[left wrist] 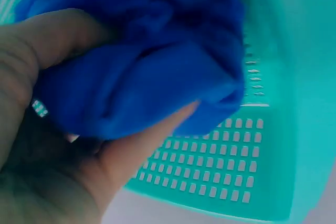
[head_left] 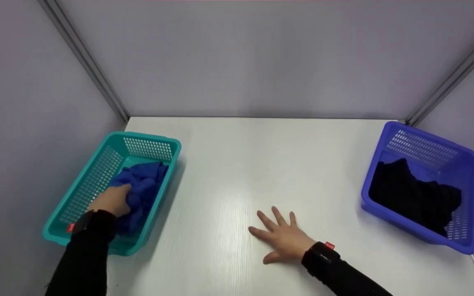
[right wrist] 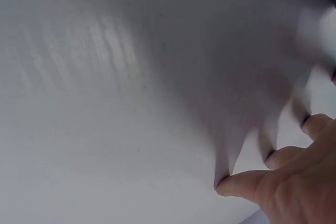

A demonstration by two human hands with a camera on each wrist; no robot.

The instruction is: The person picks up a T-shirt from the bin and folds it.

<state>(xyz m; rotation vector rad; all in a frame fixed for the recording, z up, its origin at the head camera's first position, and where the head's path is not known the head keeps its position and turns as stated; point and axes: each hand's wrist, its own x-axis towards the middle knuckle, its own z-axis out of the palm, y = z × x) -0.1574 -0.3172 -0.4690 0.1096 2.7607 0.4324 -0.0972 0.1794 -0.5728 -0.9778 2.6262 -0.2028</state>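
In the head view, a crumpled blue cloth (head_left: 144,181) lies in the teal basket (head_left: 161,197) on the left. My left hand (head_left: 111,200) reaches down into that basket and grips the cloth. The left wrist view shows the blue cloth (left wrist: 157,82) bunched between thumb and fingers, with part of the hand hidden behind its folds. My right hand (head_left: 282,238) rests palm down on the white table (head_left: 237,164), fingers spread, holding nothing. In the right wrist view, fingertips of the right hand (right wrist: 299,187) touch the table surface.
A purple-blue basket (head_left: 403,224) stands at the table's right side, with a crumpled black cloth (head_left: 414,197) inside. Grey panels (head_left: 261,57) enclose the table at the back and both sides, joined by metal corner posts (head_left: 93,65).
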